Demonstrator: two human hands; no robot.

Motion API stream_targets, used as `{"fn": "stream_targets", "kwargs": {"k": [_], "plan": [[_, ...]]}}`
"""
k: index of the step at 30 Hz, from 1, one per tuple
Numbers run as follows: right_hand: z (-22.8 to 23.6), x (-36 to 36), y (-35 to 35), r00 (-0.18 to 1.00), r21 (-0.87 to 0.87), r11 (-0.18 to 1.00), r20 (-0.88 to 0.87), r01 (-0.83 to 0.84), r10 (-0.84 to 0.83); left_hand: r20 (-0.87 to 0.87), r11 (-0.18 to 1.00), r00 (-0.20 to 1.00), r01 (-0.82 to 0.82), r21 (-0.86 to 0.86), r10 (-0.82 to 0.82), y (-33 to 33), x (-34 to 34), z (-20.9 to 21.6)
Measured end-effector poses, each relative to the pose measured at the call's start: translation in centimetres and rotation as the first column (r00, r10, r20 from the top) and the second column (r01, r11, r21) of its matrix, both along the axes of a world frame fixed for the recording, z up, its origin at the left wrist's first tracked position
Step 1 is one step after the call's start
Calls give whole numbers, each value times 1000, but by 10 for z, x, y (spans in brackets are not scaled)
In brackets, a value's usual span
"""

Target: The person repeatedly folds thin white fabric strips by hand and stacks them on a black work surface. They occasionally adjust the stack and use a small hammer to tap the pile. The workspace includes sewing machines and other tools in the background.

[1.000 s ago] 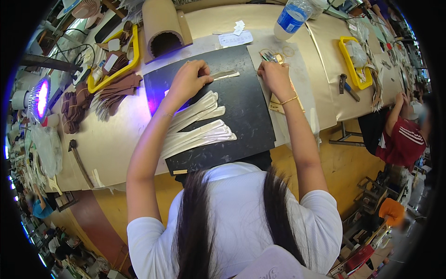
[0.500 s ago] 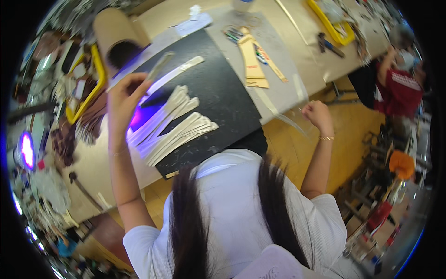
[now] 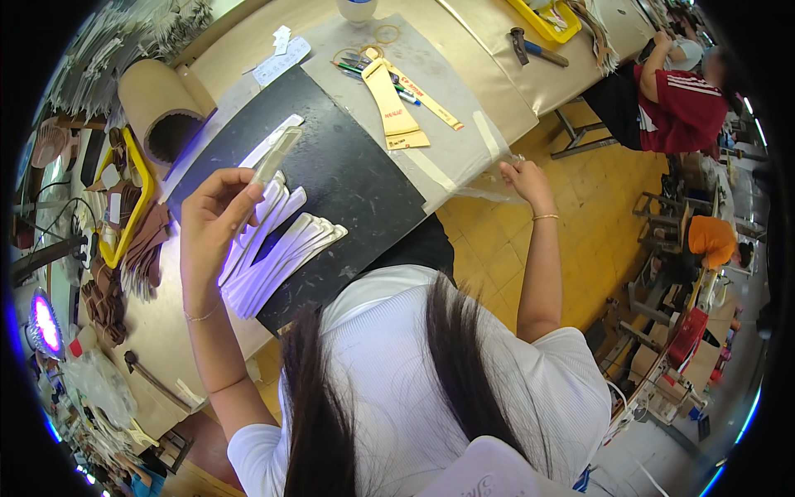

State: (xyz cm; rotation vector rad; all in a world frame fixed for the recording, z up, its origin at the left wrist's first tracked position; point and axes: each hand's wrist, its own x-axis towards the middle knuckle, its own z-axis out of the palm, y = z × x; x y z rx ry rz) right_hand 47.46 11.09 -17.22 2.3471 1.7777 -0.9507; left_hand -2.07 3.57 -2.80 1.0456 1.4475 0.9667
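My left hand (image 3: 220,214) is closed over the left side of a black board (image 3: 356,157), pinching a narrow pale strip (image 3: 280,154) between thumb and fingers. The strip slants up and away from the hand, overlapping another white strip (image 3: 269,142). Two fanned groups of similar round-ended strips (image 3: 286,263) lie on the board beside this hand. Out past the table's right edge, my right hand (image 3: 527,182) has its fingers curled in. Whether anything thin is between them I cannot make out. Clear plastic film (image 3: 487,195) hangs off the table edge close by.
Wooden templates (image 3: 389,108) and pens lie beyond the board, near a hammer (image 3: 538,50). A cardboard tube (image 3: 161,112), a yellow tray (image 3: 139,211) and a glowing purple lamp (image 3: 45,323) stand left. Another person (image 3: 683,108) sits at the far right.
The whole view has shifted, moving the table contents leftward in the picture. My left hand has brought its strip closer to the fanned strips. The right hand stays past the table edge, fingers curled.
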Motion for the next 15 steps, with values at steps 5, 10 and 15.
{"fn": "stream_targets", "kwargs": {"k": [5,10,15], "plan": [[-33,30,-9,940,158,975,-325,159,-101,32,999,999,40,21,-41,4,9,-1],[59,-27,0,982,96,977,-44,188,-185,37,995,995,96,-14,-95,8,13,-3],[128,-132,-2,913,650,759,-332,38,239,101,995,991,91,-48,-86,9,26,12]]}}
